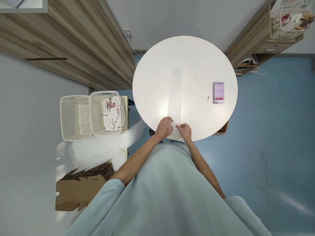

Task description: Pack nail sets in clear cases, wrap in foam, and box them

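Note:
A long, translucent white strip of wrap (176, 88) lies lengthwise on the white oval table (150, 75), running from its middle to the near edge. At the strip's near end my left hand (164, 128) rests on its left side, thumb and fingers apart. My right hand (185, 131) is at the right side, thumb and forefinger pinched on the near end of the wrap. Between the two hands is a small, pale, clear-looking patch (174, 124); whether it is a separate item or folded wrap I cannot tell.
A phone-like purple rectangle (218, 93), blurred out, lies on the table's right, beside a small dark mark (208, 98). Left stand two white baskets (75, 119), one with printed cards (112, 114), above white sheeting (95, 150) and flat brown cardboard (76, 191). Wooden cabinets (98, 42) flank the table.

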A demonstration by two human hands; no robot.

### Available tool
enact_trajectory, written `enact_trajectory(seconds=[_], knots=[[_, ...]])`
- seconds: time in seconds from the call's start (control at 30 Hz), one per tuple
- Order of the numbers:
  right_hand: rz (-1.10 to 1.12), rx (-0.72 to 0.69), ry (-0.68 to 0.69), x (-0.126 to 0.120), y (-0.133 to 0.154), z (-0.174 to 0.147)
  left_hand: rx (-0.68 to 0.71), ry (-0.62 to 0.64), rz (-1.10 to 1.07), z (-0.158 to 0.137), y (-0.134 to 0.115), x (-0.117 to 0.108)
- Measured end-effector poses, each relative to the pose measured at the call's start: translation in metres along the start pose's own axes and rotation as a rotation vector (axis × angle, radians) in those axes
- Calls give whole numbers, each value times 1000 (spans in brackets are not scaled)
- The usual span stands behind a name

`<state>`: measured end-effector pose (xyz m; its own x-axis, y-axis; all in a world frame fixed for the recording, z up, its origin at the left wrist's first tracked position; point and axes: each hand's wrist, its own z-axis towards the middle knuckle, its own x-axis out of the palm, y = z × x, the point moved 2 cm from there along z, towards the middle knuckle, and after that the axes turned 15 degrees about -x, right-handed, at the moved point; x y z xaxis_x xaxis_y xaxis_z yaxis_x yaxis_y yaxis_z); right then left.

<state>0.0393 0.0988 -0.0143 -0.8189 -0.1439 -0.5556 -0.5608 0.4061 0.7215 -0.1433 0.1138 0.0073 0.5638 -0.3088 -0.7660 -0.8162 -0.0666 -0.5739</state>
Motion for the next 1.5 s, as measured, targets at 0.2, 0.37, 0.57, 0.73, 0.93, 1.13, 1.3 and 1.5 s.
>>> enact_trajectory(seconds=[0.2,0.37,0.57,0.73,0.93,1.13,1.3,1.5], knots=[[61,16,-20,-2,-6,5,235,205,58,-10,4,4],[133,54,80,-7,-4,7,234,223,142,-11,12,8],[-84,-246,142,-32,5,-3,219,225,127,-5,12,5],[-390,-646,302,-37,14,-11,159,213,71,0,6,-1],[-270,-643,311,-35,14,2,23,206,-93,9,4,-13],[-120,-482,278,-38,21,23,-246,151,-291,17,10,-20],[-38,-438,210,-33,26,44,-511,81,-473,30,12,-17],[-98,-373,114,-20,23,65,-693,-29,-458,49,7,-10]])
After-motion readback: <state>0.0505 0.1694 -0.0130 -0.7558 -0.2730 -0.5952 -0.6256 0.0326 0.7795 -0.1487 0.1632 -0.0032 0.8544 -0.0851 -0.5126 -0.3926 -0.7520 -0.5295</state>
